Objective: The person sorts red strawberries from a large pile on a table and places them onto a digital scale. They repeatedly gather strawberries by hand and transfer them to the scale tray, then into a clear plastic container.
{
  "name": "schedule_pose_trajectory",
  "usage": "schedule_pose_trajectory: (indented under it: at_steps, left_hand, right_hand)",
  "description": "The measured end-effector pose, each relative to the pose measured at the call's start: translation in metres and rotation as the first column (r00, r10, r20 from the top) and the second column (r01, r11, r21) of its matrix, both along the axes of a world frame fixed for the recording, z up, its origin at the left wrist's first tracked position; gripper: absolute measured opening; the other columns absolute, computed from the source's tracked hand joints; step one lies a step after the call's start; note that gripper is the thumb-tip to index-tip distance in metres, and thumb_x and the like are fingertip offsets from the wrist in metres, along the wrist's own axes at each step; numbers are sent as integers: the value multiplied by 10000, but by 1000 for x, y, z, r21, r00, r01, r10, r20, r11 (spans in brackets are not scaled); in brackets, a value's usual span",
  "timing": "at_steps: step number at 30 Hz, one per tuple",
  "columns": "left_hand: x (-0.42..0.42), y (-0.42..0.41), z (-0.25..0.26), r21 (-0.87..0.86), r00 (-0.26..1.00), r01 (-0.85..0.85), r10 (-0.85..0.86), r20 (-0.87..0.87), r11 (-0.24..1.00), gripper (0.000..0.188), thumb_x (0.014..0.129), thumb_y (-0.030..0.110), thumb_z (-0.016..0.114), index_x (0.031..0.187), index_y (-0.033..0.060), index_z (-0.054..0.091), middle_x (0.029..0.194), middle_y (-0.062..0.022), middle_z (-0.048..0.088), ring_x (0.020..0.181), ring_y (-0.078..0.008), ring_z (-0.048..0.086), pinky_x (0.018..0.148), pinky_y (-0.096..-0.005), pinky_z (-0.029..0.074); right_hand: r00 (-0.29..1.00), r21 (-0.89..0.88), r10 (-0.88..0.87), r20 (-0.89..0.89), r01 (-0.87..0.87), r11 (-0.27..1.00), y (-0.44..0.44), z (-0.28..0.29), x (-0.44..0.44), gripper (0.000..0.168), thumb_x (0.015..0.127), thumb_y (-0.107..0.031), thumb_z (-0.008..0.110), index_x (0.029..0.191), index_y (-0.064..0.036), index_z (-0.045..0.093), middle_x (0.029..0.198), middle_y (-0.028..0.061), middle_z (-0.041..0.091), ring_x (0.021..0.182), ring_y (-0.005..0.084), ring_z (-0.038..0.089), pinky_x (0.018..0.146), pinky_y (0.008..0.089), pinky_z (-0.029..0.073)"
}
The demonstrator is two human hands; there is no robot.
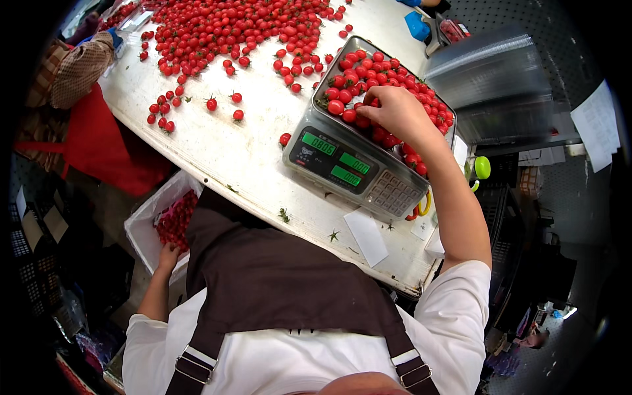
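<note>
Cherry tomatoes (382, 74) fill the metal tray (323, 109) of a digital weighing scale (340, 170) with lit green displays. My right hand (397, 111) is over this tray, its fingers and thumb bent down among the tomatoes. Whether it grips any of them is not clear. Low on the left, my left hand (169, 256) reaches to the near edge of a white foam box (139, 236) that holds more small red tomatoes (177, 222). Its fingertips are at those tomatoes, and its grip is too small to tell.
A large heap of cherry tomatoes (222, 29) covers the far part of the white table (197, 143). Another person's sleeve (81, 74) and red apron (103, 143) are at the left. Stacked clear plastic containers (493, 84) stand right of the scale. A paper slip (366, 237) lies near the edge.
</note>
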State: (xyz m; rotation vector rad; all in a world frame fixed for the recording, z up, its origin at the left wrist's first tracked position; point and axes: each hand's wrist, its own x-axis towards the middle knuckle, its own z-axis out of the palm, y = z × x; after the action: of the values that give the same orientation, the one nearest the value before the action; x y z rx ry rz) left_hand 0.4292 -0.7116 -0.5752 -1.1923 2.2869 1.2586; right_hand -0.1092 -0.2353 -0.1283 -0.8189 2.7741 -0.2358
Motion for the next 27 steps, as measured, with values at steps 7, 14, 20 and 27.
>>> schedule_pose_trajectory:
  at_steps: [7, 14, 20, 27]
  left_hand:
    - [-3, 5, 3, -19, 1000, -10, 11, 18, 1000, 201, 938, 152, 681, 1067, -2, 671, 979, -106, 718, 891, -198, 660, 816, -347, 528]
    - [0, 3, -5, 18, 1000, -11, 11, 21, 1000, 198, 935, 167, 682, 1054, 10, 664, 951, -101, 717, 877, -193, 658, 799, -343, 529]
    - [10, 1, -16, -60, 999, 47, -45, 31, 997, 230, 945, 187, 671, 1095, 12, 669, 961, -105, 720, 898, -204, 674, 828, -356, 539]
    - [-19, 27, 40, -173, 991, 117, -105, 78, 978, 337, 888, 325, 690, 1005, 9, 704, 1015, -214, 713, 992, -387, 676, 873, -477, 522]
  right_hand:
    - [989, 108, 82, -125, -68, 992, -5, -12, -14, 306, 874, -334, 737, 1048, -83, 715, 951, 146, 736, 954, 320, 700, 813, 453, 542]
    - [992, -17, 6, -126, -9, 1000, 1, -14, -13, 288, 870, -317, 730, 1063, -105, 713, 962, 143, 738, 955, 340, 697, 808, 470, 547]
    - [784, -640, -34, 620, 530, 556, 23, 5, -20, 214, 960, -254, 596, 1064, -84, 673, 757, -7, 588, 634, 70, 523, 511, 232, 374]
    - [688, -759, 361, 630, 644, 96, -13, -26, 45, 275, 1089, -300, 469, 1226, -90, 580, 872, 39, 545, 587, 69, 469, 416, 152, 320]
